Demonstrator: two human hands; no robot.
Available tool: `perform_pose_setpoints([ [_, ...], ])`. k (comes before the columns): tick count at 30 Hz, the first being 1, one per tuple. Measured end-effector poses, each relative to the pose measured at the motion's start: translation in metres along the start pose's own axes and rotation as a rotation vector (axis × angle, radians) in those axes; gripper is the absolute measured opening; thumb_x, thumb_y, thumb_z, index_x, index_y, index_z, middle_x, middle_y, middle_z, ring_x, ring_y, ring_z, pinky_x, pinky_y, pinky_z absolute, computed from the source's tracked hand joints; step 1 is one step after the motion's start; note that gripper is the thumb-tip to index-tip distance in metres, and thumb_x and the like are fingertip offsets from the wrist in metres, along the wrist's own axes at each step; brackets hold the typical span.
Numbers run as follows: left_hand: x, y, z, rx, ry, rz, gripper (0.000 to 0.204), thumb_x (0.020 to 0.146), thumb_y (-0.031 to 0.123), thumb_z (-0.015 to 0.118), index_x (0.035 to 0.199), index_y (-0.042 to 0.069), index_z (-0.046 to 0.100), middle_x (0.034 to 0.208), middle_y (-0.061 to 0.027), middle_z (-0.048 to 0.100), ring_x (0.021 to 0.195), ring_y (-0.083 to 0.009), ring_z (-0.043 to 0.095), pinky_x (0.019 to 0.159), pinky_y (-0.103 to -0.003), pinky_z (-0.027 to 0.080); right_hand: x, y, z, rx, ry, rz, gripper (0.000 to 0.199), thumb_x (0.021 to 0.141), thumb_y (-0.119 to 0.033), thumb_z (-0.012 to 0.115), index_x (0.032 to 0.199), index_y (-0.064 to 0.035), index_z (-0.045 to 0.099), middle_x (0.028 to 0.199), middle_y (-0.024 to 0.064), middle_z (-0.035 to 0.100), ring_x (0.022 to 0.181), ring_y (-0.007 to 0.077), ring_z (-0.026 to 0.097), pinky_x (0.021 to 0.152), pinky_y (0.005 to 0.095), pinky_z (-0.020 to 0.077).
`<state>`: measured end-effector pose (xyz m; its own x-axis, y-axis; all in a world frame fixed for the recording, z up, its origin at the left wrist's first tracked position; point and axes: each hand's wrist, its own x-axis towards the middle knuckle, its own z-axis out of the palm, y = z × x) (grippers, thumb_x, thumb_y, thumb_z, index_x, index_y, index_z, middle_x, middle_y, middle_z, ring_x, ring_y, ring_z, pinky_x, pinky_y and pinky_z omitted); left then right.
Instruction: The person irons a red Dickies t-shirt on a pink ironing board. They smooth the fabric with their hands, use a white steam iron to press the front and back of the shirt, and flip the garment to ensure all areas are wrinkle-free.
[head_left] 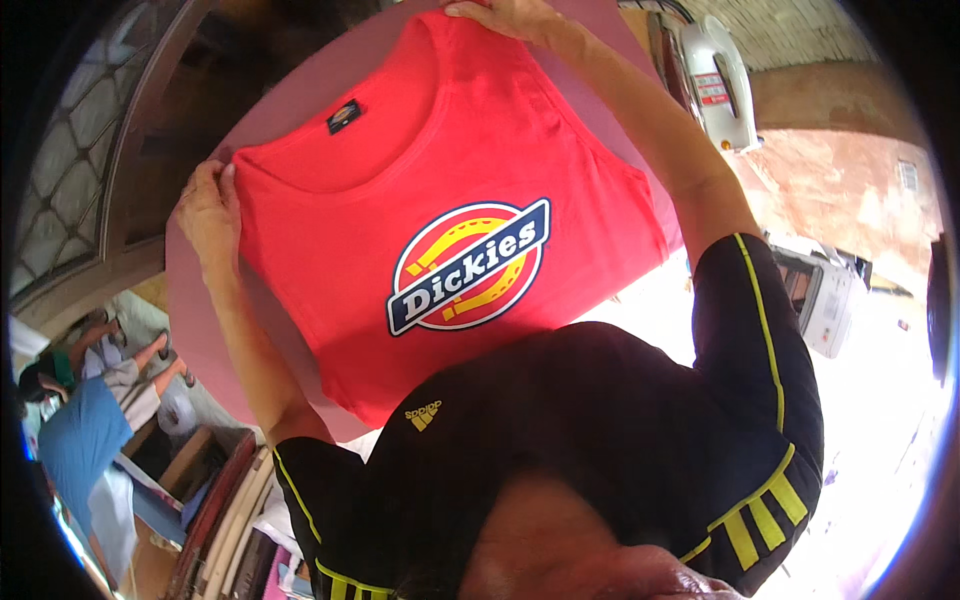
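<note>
Pinkish board (200, 300) underneath, and both hands pinch a red t-shirt (400, 250): left hand (207, 210) closed on one shoulder, right hand (510, 18) on the other. Looks soft, light, floppy; shoulder seams seem best to grab.

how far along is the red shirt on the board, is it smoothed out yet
Done: the red T-shirt lies spread face up on the mauve ironing board, its round printed emblem showing. In hand: the left hand grips one shoulder edge and the right hand the other, pulling it flat. Left: the white iron stands apart at the board's far end, untouched.
</note>
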<state>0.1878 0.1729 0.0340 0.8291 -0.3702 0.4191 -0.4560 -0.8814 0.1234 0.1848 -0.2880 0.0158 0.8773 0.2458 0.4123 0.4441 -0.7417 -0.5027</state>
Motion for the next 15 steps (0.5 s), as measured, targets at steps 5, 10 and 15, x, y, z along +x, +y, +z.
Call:
perform_pose_setpoints([
  [5,0.021,0.130,-0.007,-0.240,0.078,0.327,0.027,0.093,0.030,0.066,0.111,0.010,0.066,0.117,-0.0088,0.063,0.109,-0.0295,0.059,0.091,-0.045,0.045,-0.085,-0.005,-0.043,-0.480,-0.089,-0.073,0.042,0.097,-0.029,0.056,0.130,-0.0029,0.055,0.132,0.0192,0.057,0.122,0.0345,0.055,0.103,0.0460,0.0422],
  [10,0.003,0.262,0.042,-0.396,-0.007,0.464,0.045,0.097,0.037,0.060,0.127,0.004,0.059,0.138,-0.0124,0.051,0.127,-0.0295,0.050,0.103,-0.049,0.039,-0.226,-0.124,-0.091,-0.431,-0.160,0.631,0.035,0.095,-0.024,0.060,0.124,-0.0050,0.056,0.105,0.0234,0.066,0.100,0.0396,0.063,0.087,0.0468,0.0499],
  [15,0.006,0.317,0.067,-0.091,-0.021,0.364,0.056,0.096,0.040,0.057,0.137,0.003,0.049,0.147,-0.0161,0.042,0.135,-0.0334,0.041,0.109,-0.051,0.032,-0.286,-0.142,-0.075,-0.258,0.117,0.655,0.028,0.093,-0.021,0.063,0.114,-0.0025,0.062,0.097,0.0190,0.067,0.087,0.0353,0.068,0.078,0.0446,0.0547],
])
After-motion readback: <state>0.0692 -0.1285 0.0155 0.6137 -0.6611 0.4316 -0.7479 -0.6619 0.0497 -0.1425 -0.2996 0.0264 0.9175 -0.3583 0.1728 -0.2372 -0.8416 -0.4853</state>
